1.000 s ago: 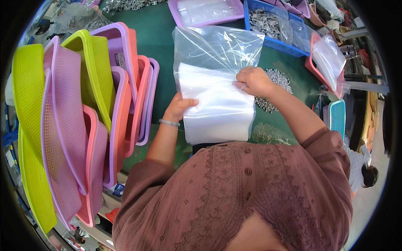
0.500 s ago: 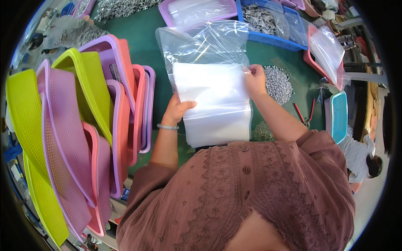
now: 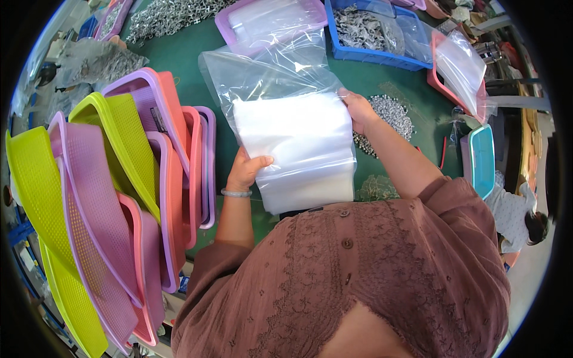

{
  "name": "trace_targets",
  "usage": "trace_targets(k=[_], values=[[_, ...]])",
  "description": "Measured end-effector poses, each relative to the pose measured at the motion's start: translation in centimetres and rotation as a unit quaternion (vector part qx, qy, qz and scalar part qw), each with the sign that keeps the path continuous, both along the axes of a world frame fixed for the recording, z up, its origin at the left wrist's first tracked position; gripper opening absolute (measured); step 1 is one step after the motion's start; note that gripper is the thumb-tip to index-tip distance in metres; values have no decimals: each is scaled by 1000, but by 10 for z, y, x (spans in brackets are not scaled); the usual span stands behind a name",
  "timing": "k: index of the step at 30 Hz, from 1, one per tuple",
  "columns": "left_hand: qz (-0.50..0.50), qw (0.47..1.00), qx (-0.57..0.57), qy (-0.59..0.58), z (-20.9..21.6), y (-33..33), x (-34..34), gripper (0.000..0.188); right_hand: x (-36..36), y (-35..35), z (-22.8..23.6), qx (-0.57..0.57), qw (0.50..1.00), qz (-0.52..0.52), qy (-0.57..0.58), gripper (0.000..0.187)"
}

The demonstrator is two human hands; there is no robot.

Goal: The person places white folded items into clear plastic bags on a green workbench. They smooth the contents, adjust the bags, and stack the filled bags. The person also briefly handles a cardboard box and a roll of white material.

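In front of my chest is a large clear plastic bag point(image 3: 262, 74) with a thick white stack of plastic bags or sheets point(image 3: 298, 134) inside it. The bag's loose upper part spreads away from me, over the edge of a purple tray. My left hand point(image 3: 246, 170) clasps the left side of the filled bag, thumb on top and the other fingers hidden beneath. At the upper right edge, my right hand point(image 3: 359, 112) pinches the clear film. The lower end of the stack lies against my shirt.
Several green, purple and pink baskets point(image 3: 101, 155) stand nested on the left. A purple tray point(image 3: 222, 24) of clear bags and a blue bin point(image 3: 382, 58) of metal parts are at the back. On the right are small metal pieces point(image 3: 391, 116), a pink basket point(image 3: 444, 89) and a teal bin point(image 3: 482, 158).
Both hands and the bag have shifted slightly left in the picture, and the bag now tilts a little. Its loose upper part leans further left. My grip looks the same.
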State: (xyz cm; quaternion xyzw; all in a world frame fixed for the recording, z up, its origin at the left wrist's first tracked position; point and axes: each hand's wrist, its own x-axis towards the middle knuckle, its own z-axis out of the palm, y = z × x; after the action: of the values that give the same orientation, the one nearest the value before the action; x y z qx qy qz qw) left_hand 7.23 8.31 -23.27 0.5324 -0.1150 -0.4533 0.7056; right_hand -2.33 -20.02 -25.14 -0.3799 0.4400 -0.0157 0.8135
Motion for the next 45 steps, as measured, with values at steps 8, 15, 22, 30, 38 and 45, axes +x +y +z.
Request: trace_targets(k=[8, 15, 22, 30, 38, 45], values=[[22, 999, -20, 29, 3, 9, 1, 63, 3, 3, 27, 153, 984, 4, -86, 24], [33, 999, -25, 35, 1, 10, 0, 68, 13, 3, 10, -30, 997, 5, -68, 18], [65, 993, -56, 82, -11, 17, 0, 68, 3, 2, 6, 126, 991, 49, -22, 19], [82, 985, -75, 135, -28, 23, -2, 63, -27, 16, -4, -241, 938, 240, -60, 18], [113, 989, 27, 93, -29, 2, 12, 60, -45, 4, 8, -333, 895, 263, -135, 16], [137, 985, 90, -58, -18, -14, 10, 82, -35, 18, 17, -336, 909, 237, -64, 39]])
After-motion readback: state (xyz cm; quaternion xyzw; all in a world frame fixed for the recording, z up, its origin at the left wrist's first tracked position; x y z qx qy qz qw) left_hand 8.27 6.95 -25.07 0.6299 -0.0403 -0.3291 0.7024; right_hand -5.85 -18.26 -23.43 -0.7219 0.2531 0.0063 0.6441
